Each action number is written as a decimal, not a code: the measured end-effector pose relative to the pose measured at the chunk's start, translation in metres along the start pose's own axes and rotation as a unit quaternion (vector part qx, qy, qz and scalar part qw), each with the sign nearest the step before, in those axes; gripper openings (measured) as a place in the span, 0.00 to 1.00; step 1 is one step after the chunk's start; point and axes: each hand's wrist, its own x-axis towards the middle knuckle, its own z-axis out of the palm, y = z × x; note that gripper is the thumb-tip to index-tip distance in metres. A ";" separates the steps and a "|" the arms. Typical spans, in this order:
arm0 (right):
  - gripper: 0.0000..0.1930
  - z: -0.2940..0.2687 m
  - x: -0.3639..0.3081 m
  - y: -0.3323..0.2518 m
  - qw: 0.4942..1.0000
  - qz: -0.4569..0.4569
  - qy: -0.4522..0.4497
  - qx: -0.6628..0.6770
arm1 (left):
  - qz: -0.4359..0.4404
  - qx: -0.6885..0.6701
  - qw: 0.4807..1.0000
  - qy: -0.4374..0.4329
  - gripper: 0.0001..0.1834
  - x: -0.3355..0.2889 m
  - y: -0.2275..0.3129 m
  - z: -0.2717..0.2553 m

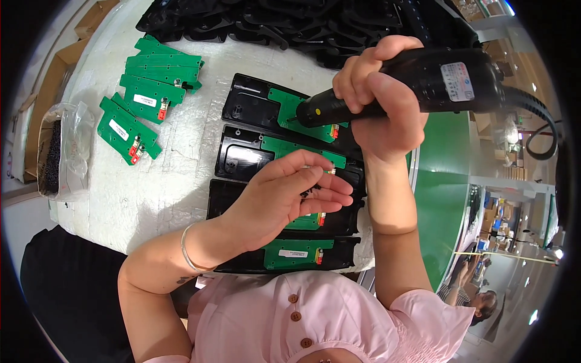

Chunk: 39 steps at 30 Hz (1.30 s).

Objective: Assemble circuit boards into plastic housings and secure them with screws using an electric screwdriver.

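The right hand has its fingers wrapped firmly around a black electric screwdriver, which lies nearly level with its nose to the left and its thin bit at the green circuit board in the farthest black housing; whether the bit touches a screw there cannot be told. The left hand is held palm up with its fingers loosely curled, cradling a few small black pieces, above the second housing and the third housing. A fourth housing lies nearest the person's body, also with a green board in it, and the four form a column on the white-covered table. To the left, loose green boards lie overlapping, with a clear plastic bag of dark bits beside them, and a heap of black parts fills the far edge
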 end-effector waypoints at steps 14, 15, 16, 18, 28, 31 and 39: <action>0.11 0.001 0.009 0.005 0.999 0.017 -0.021 0.030 | 0.009 0.043 0.996 0.074 0.10 -0.001 0.003 0.002; 0.11 -0.001 0.009 0.006 0.999 0.015 -0.022 0.047 | 0.009 0.038 0.996 0.085 0.10 -0.001 0.004 0.003; 0.10 -0.002 0.010 0.007 0.999 0.017 -0.015 0.045 | 0.010 0.036 0.996 0.087 0.10 -0.001 0.005 0.003; 0.11 -0.007 0.012 0.011 0.997 0.016 -0.008 0.076 | 0.016 0.036 0.996 0.083 0.10 -0.002 0.007 0.000; 0.09 0.005 0.011 0.009 0.999 0.027 -0.035 -0.020 | 0.034 -0.012 0.994 0.100 0.09 0.000 0.004 -0.004; 0.09 0.009 0.010 0.005 0.999 0.035 -0.028 -0.028 | 0.042 -0.012 0.995 0.092 0.09 0.001 0.005 -0.005; 0.11 -0.005 0.003 -0.047 0.988 -0.045 -0.065 0.131 | 0.069 -0.075 0.988 0.117 0.07 0.006 0.005 -0.009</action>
